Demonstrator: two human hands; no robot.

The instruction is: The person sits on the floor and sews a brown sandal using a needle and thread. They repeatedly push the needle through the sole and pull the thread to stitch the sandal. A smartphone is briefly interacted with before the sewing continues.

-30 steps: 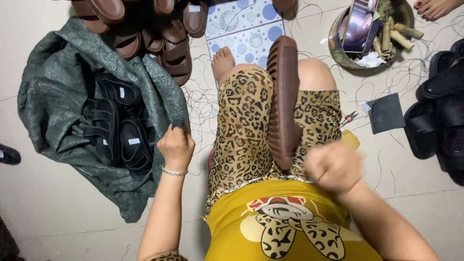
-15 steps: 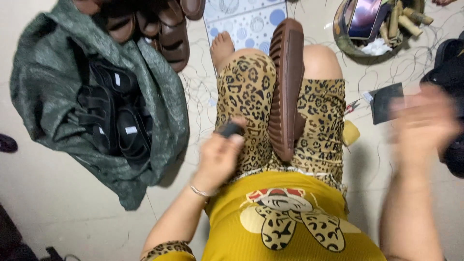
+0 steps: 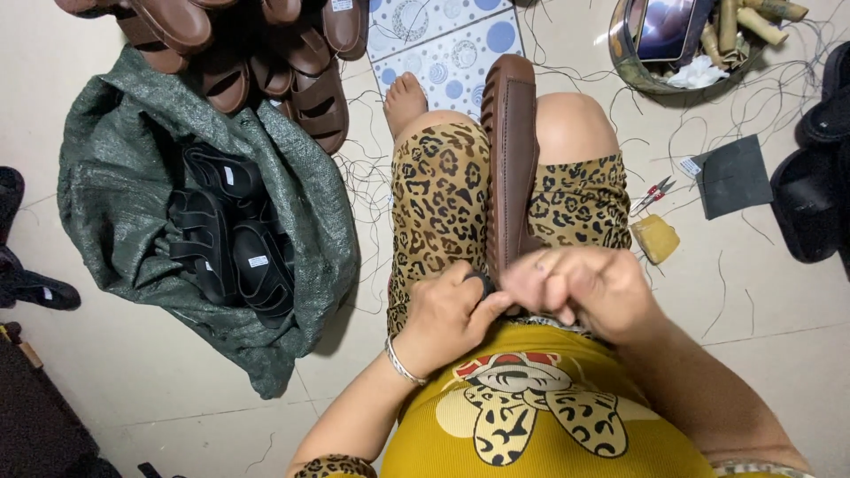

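Home sandal workshop: sandal heaps (image 3: 266, 53), loose threads (image 3: 363, 177).

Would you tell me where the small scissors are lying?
In the head view, the small scissors lie on the floor right of the person's knee, between the yellow block and dark sheet.

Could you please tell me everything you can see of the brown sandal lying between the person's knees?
The brown sandal stands on edge between the thighs, its ribbed, rubbery-looking sole facing left and its toe end pointing away from the body. The left hand and right hand meet at its near end, the left pinching a small dark object against it.
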